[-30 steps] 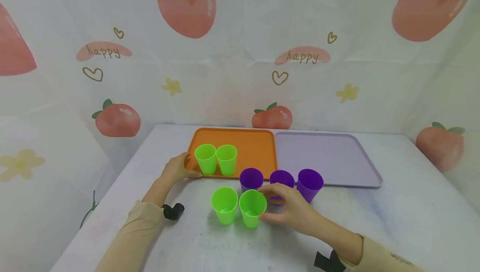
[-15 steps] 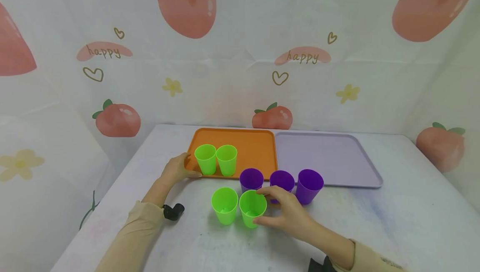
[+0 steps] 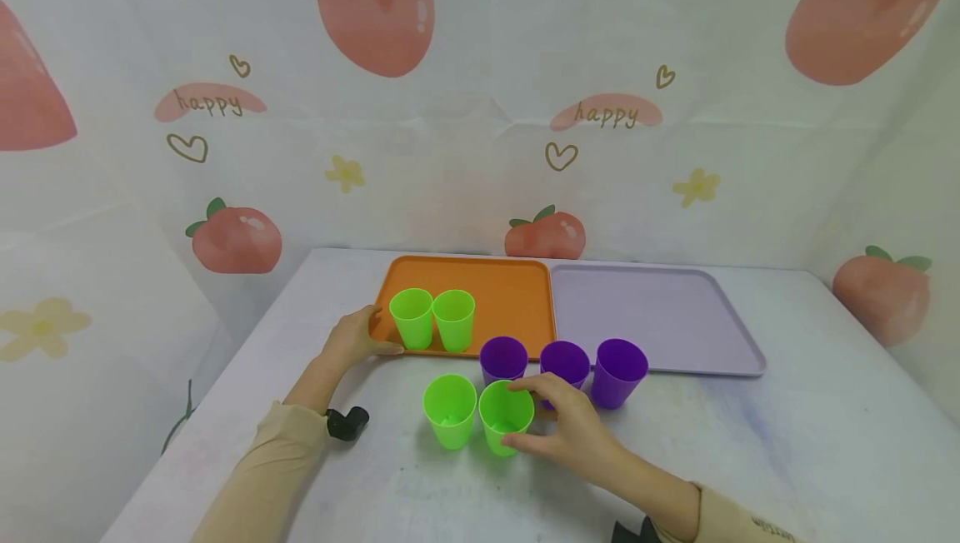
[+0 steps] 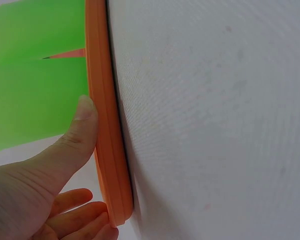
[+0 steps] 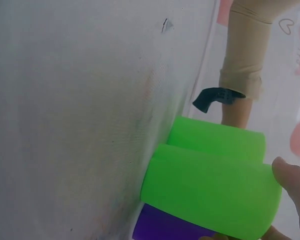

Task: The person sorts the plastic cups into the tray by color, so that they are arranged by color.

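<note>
My left hand [image 3: 354, 336] grips the near left corner of an orange tray [image 3: 510, 310]. In the left wrist view its thumb [image 4: 80, 125] lies on the tray rim and the fingers curl at the corner. Two green cups, a left one [image 3: 411, 320] and a right one [image 3: 454, 322], stand upright on this tray. My right hand [image 3: 573, 430] is curled round another green cup [image 3: 497, 422] on the table, thumb in front and fingers behind. In the right wrist view the thumb [image 5: 289, 177] is at that cup's rim. One more green cup [image 3: 448, 414] stands beside it.
Three purple cups, a left one [image 3: 502, 357], a middle one [image 3: 564, 360] and a right one [image 3: 618, 375], stand upright behind my right hand, in front of the trays. A pale lilac tray [image 3: 645, 310] adjoins the orange one. A printed cloth [image 3: 480, 176] hangs behind the white table [image 3: 375, 485].
My right hand has shifted slightly left and closer round the green cup, which stays in place. The left hand and the orange tray have not moved.
</note>
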Demonstrator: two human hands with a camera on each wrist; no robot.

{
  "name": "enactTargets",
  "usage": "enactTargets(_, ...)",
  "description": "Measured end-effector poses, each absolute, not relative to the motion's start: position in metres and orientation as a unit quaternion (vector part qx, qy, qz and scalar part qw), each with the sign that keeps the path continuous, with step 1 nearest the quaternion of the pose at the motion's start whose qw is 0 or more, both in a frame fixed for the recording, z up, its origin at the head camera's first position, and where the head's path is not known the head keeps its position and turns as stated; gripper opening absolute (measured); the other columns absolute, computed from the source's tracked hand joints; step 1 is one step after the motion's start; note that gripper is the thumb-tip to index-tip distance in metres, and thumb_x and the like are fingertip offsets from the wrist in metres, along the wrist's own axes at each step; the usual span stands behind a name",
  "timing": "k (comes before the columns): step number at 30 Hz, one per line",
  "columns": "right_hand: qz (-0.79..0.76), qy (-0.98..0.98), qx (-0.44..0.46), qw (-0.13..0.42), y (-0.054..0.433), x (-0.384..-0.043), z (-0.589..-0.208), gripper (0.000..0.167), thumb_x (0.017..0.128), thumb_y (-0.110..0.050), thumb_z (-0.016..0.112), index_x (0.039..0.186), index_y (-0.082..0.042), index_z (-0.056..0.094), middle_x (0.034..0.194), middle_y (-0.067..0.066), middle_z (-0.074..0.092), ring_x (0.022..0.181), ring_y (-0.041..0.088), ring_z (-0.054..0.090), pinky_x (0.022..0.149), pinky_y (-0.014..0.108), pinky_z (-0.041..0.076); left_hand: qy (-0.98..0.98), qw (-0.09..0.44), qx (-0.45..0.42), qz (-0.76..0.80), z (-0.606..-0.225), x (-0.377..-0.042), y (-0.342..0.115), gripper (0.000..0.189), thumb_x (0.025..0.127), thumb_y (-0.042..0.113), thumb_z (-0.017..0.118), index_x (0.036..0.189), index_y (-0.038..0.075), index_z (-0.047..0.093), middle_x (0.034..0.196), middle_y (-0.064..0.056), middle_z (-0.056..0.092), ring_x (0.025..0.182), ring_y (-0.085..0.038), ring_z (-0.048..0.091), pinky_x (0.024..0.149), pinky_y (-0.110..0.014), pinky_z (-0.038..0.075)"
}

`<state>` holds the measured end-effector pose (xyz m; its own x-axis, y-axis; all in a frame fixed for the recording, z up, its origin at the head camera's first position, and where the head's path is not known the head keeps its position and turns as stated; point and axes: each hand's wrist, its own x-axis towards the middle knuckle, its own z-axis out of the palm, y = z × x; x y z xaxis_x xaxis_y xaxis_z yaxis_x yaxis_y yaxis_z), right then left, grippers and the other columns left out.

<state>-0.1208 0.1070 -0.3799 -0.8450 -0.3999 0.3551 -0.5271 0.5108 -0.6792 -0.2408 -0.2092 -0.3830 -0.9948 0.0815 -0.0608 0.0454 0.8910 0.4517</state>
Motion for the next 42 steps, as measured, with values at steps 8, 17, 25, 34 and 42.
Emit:
enactTargets(8, 0.422, -0.864, 0.264, 0.079, 0.107, -0.122, -0.382, 0.048, 0.069, -0.024, 0.082, 0.111, -0.01, 0.062, 0.102, 0.002, 0.066, 0.091, 0.014, 0.062, 0.077, 0.022, 0.056, 0.97, 0.045, 0.03, 0.235, -0.383, -0.241, -0.209, 0.083, 0.073, 0.031, 0.079, 0.135, -0.008, 0.04, 0.134, -0.029, 0.048, 0.124, -0.046, 0.044, 0.104, -0.054, 0.039)
enactTargets(17, 0.417, -0.865, 0.268, 0.075, 0.11, -0.122, -0.377, 0.051, 0.069, -0.026, 0.082, 0.114, -0.012, 0.061, 0.101, 0.0, 0.066, 0.091, 0.013, 0.06, 0.078, 0.027, 0.057, 0.971, 0.046, 0.03, 0.232, -0.382, -0.241, -0.209, 0.083, 0.073, 0.031, 0.079, 0.134, -0.009, 0.04, 0.133, -0.029, 0.048, 0.123, -0.046, 0.044, 0.104, -0.054, 0.039)
enactTargets(25, 0.415, -0.859, 0.29, 0.08, 0.112, -0.121, -0.372, 0.052, 0.069, -0.026, 0.082, 0.115, -0.013, 0.061, 0.103, -0.001, 0.065, 0.093, 0.012, 0.061, 0.079, 0.028, 0.056, 0.971, 0.043, 0.033, 0.231, -0.383, -0.241, -0.209, 0.083, 0.073, 0.031, 0.079, 0.134, -0.008, 0.04, 0.133, -0.029, 0.049, 0.123, -0.047, 0.045, 0.104, -0.054, 0.039)
enactTargets(34, 0.419, -0.852, 0.301, 0.092, 0.117, -0.119, -0.362, 0.06, 0.065, -0.021, 0.084, 0.118, -0.01, 0.058, 0.108, -0.002, 0.065, 0.096, 0.011, 0.061, 0.08, 0.026, 0.057, 0.969, 0.054, 0.029, 0.239, -0.383, -0.243, -0.209, 0.085, 0.074, 0.032, 0.077, 0.137, -0.008, 0.036, 0.137, -0.029, 0.045, 0.126, -0.047, 0.041, 0.107, -0.055, 0.036)
enactTargets(42, 0.425, -0.847, 0.311, 0.076, 0.123, -0.119, -0.35, 0.065, 0.065, -0.018, 0.083, 0.122, -0.007, 0.055, 0.107, 0.0, 0.061, 0.095, 0.01, 0.059, 0.076, 0.021, 0.057, 0.972, 0.039, 0.037, 0.229, -0.383, -0.242, -0.209, 0.083, 0.072, 0.031, 0.079, 0.134, -0.009, 0.04, 0.133, -0.029, 0.048, 0.124, -0.047, 0.044, 0.105, -0.054, 0.038)
